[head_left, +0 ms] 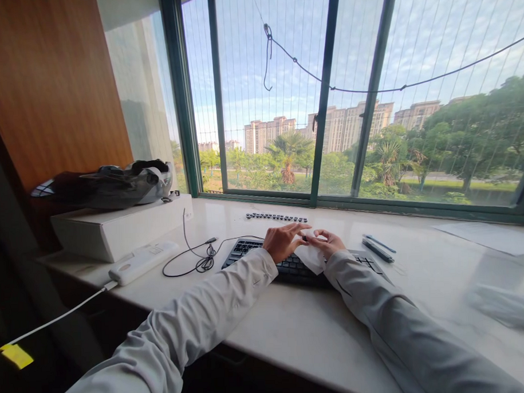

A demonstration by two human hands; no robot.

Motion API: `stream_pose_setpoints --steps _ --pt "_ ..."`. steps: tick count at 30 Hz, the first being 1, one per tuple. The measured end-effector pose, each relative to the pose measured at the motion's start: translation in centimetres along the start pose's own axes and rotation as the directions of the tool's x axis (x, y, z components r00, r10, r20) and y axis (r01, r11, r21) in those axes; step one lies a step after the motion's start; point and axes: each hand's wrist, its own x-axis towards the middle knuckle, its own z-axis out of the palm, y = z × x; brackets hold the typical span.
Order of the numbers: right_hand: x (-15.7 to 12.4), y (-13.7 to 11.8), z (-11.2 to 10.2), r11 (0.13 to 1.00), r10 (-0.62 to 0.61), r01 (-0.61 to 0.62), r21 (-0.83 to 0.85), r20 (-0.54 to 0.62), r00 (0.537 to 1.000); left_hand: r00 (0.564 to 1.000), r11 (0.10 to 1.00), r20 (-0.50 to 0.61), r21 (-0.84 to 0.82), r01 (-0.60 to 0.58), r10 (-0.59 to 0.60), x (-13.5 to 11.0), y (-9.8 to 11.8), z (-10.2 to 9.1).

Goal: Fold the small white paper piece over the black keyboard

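Above a black keyboard (240,250) my two hands meet at the fingertips. A small dark piece, likely a keycap (305,238), is pinched between them. My left hand (283,241) is closed at the fingertips on this piece. My right hand (331,244) is closed on a thin white tissue (311,256), which hangs over the keys and touches the same piece. Behind the keyboard lies a row of loose black keycaps (276,218). My hands, sleeves and the tissue hide much of the keyboard's middle.
Left of the keyboard lies a coiled black cable (206,261). A white power strip (144,262) is near a white box (125,227) with a dark bag (111,184) on top. Pen-like tools (378,248), paper (489,238) and a clear plastic bag (506,305) lie right.
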Motion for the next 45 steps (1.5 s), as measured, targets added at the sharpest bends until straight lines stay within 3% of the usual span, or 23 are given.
stream_pose_setpoints --steps 9,19,25,29,35,39,45 --pt "-0.1 -0.4 -0.2 1.0 0.01 -0.011 0.012 0.096 0.995 1.0 0.997 -0.004 0.074 -0.007 0.007 -0.1 0.2 0.2" --pt "0.0 -0.4 -0.9 0.993 0.024 -0.018 -0.116 0.052 0.998 1.0 0.999 0.013 0.027 -0.025 0.025 -0.2 0.1 0.3" --pt "0.7 -0.1 -0.6 0.987 -0.015 0.02 -0.157 0.038 0.999 0.994 0.995 -0.059 -0.036 0.094 -0.096 0.1 0.5 0.1" --pt "0.9 -0.2 -0.1 0.999 0.028 -0.028 -0.02 0.01 1.0 0.98 0.984 -0.098 -0.063 0.168 -0.174 0.2 0.8 0.0" --pt "0.2 -0.6 0.7 0.968 0.006 -0.052 0.247 0.184 0.983 0.973 0.983 -0.15 -0.066 0.17 -0.178 0.1 1.2 -0.2" --pt "-0.1 -1.1 0.7 0.956 0.059 -0.104 0.275 0.166 0.984 0.979 0.989 -0.142 -0.031 0.143 -0.146 0.0 1.4 -0.4" --pt "0.2 -0.8 0.2 0.971 0.118 -0.124 0.207 0.039 0.992 0.988 0.995 -0.116 0.017 0.103 -0.1 -0.1 1.2 -0.3"
